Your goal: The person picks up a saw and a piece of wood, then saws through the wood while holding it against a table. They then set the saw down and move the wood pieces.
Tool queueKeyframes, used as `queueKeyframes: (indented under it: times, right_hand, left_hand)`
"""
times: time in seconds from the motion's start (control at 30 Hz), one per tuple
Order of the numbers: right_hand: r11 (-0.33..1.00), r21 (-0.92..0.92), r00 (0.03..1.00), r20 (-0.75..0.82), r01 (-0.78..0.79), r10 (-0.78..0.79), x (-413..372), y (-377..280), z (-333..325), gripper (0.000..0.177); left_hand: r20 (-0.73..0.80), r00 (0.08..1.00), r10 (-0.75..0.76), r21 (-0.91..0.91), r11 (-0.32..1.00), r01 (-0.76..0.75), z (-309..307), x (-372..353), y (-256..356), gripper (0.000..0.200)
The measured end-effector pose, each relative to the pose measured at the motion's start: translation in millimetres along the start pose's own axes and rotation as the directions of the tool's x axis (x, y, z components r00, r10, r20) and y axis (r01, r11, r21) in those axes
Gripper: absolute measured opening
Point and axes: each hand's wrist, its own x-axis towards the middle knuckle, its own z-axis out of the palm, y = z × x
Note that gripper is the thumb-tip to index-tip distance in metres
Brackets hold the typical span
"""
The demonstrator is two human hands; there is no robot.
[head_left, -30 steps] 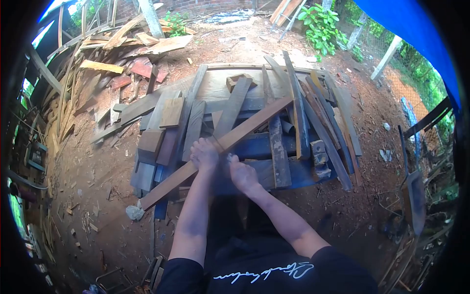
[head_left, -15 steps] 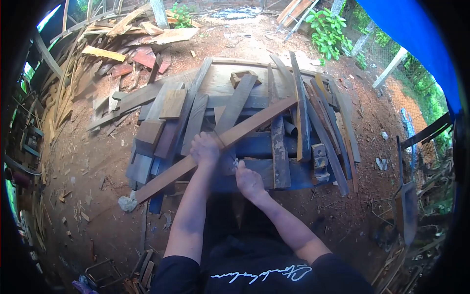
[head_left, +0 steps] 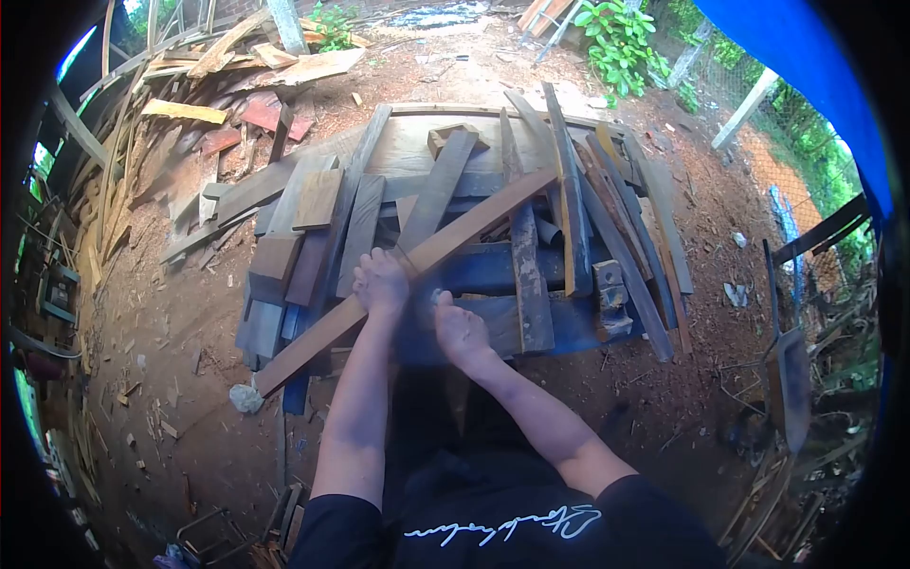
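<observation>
A long brown plank [head_left: 474,225] lies diagonally across other boards on the low work surface. My left hand [head_left: 382,282] is wrapped over it near its middle, close to a thin dark line across the wood. Just right of it, my right hand [head_left: 462,330] is closed in a fist at the near side of the plank, around something I cannot make out; a small pale bit shows at its thumb. A grey-brown board [head_left: 439,185] runs up from the left hand to a small wooden box frame [head_left: 457,140].
Upright-lying boards [head_left: 569,199] crowd the right of the surface, with a notched block [head_left: 610,296] near its edge. Short blocks [head_left: 318,198] sit at the left. Beyond are a scrap wood pile [head_left: 256,85], a plant [head_left: 621,43] and a blue tarp [head_left: 815,85].
The whole view has shifted slightly, so the boards appear a little further left and up. My left hand stays on the plank; my right fist remains just beside it.
</observation>
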Motion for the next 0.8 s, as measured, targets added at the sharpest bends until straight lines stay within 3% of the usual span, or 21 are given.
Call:
queueKeyframes:
  times: [0.2,0.4,0.53,0.73,0.8]
  right_hand:
    - [0.998,-0.039,0.998,0.047,0.042,-0.041,-24.7,13.6,-12.2,0.017]
    - [0.998,-0.017,0.998,0.024,0.059,-0.059,32.7,2.9,3.5,0.021]
    - [0.999,0.009,0.999,0.017,0.049,-0.049,27.4,-6.5,-4.4,0.021]
    - [0.997,-0.041,0.997,0.042,0.065,-0.063,23.3,-4.6,-10.9,0.022]
    - [0.999,-0.004,0.997,0.064,0.032,-0.031,19.9,-7.4,-17.0,0.022]
  left_hand:
    - [0.019,1.000,-0.012,0.016,1.000,0.012,-4.0,1.6,0.9,0.026]
    - [-0.019,1.000,0.011,-0.007,1.000,-0.011,-2.3,-0.4,0.0,0.025]
    - [-0.057,0.998,-0.007,-0.030,1.000,0.005,0.7,1.8,-0.3,0.026]
    - [-0.126,0.984,0.130,-0.067,0.988,-0.139,-4.3,-3.5,-5.7,0.021]
    - [-0.233,0.950,0.206,-0.007,0.977,-0.213,4.5,-1.0,-11.6,0.023]
